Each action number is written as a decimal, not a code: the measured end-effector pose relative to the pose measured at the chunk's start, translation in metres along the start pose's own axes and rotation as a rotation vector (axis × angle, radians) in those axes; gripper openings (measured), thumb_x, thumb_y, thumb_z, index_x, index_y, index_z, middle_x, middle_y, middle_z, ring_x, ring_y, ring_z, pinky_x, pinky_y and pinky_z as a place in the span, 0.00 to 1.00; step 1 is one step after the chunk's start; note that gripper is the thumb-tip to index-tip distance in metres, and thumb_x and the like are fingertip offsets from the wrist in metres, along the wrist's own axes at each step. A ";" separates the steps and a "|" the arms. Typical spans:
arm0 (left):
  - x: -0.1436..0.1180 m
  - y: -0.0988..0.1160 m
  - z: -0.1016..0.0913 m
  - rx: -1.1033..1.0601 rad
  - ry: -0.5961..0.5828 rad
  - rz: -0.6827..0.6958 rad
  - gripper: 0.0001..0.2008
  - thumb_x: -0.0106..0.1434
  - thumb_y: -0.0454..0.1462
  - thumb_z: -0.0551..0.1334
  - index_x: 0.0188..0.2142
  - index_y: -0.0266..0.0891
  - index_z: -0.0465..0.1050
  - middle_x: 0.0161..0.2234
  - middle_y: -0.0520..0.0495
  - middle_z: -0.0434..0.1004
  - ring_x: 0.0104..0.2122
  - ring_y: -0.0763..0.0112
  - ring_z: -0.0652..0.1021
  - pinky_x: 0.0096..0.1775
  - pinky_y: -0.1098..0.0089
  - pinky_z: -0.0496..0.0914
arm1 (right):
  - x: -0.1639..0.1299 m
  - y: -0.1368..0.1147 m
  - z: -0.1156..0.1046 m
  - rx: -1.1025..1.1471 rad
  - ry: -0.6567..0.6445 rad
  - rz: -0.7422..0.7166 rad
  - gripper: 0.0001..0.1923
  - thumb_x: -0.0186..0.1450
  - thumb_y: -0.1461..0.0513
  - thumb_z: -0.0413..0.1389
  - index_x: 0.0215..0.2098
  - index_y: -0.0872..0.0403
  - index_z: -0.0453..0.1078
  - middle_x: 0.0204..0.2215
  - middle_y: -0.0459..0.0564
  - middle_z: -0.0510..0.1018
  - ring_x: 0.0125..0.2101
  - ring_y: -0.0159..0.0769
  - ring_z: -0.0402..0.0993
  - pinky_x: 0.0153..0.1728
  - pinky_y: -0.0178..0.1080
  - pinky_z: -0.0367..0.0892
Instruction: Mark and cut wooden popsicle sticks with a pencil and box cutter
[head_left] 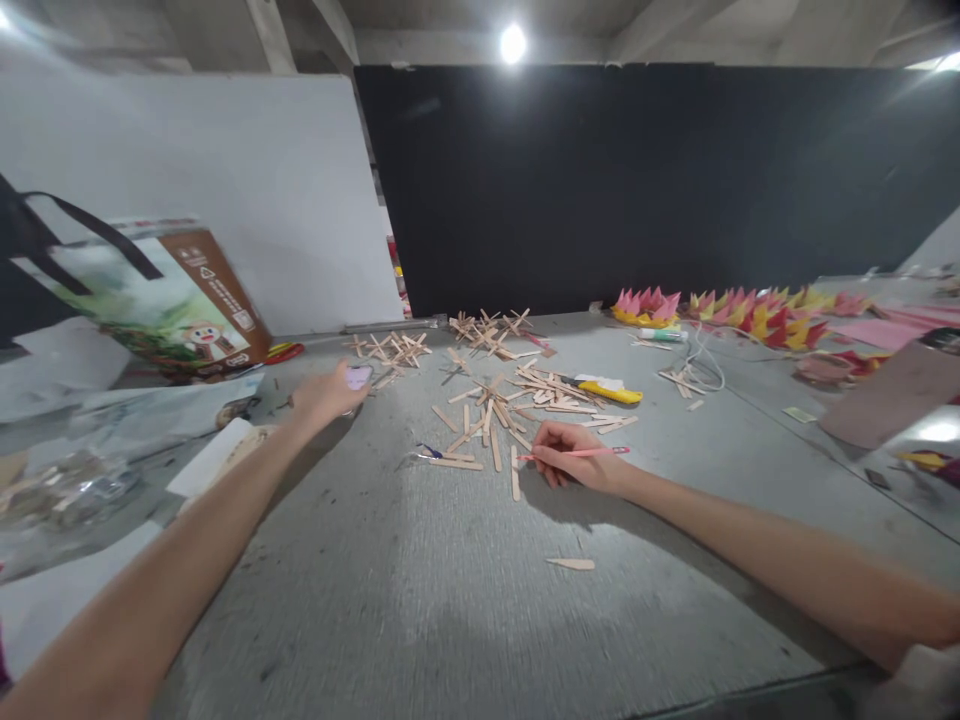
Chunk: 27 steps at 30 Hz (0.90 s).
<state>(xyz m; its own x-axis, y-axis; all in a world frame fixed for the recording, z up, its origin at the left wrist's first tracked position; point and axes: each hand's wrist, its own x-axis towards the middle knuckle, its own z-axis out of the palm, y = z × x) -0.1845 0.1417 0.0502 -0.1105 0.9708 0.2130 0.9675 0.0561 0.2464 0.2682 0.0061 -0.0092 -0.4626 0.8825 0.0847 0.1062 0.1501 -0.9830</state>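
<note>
The right hand [574,455] rested on the grey counter [450,600], fingers pinching a pink pencil [581,453] just beside scattered wooden sticks [510,410]. The left hand [326,395] reached far left, fingers curled around a small pale object [358,376] near a printed bag [172,300].

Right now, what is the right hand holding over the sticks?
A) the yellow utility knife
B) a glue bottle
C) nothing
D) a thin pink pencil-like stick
D: the right hand grips a thin pink pencil-like stick beside the wooden sticks; the yellow utility knife lies untouched further back on the table.
</note>
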 end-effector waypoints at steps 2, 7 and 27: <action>-0.008 0.016 -0.007 0.043 0.080 -0.073 0.40 0.63 0.65 0.64 0.59 0.35 0.75 0.49 0.27 0.83 0.57 0.23 0.76 0.55 0.29 0.64 | 0.001 0.001 0.000 0.001 -0.001 -0.002 0.20 0.70 0.45 0.65 0.36 0.52 0.70 0.26 0.44 0.79 0.20 0.30 0.73 0.18 0.32 0.63; -0.055 0.091 -0.004 -0.104 0.091 0.360 0.26 0.75 0.53 0.56 0.58 0.37 0.78 0.60 0.33 0.80 0.64 0.39 0.74 0.67 0.38 0.61 | 0.002 0.006 0.000 0.011 0.005 0.003 0.20 0.70 0.45 0.64 0.36 0.51 0.70 0.25 0.43 0.78 0.19 0.30 0.73 0.18 0.32 0.62; -0.172 0.165 0.058 -0.461 -0.362 0.752 0.34 0.72 0.52 0.65 0.72 0.43 0.65 0.72 0.38 0.68 0.72 0.49 0.68 0.72 0.49 0.63 | -0.001 -0.001 0.000 -0.008 -0.108 -0.003 0.19 0.70 0.46 0.65 0.39 0.54 0.76 0.22 0.42 0.77 0.18 0.30 0.73 0.18 0.32 0.66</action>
<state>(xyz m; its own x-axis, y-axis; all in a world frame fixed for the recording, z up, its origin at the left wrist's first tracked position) 0.0075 -0.0025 -0.0008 0.6562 0.7325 0.1813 0.5629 -0.6351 0.5289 0.2686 0.0053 -0.0087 -0.5551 0.8289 0.0690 0.1116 0.1564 -0.9814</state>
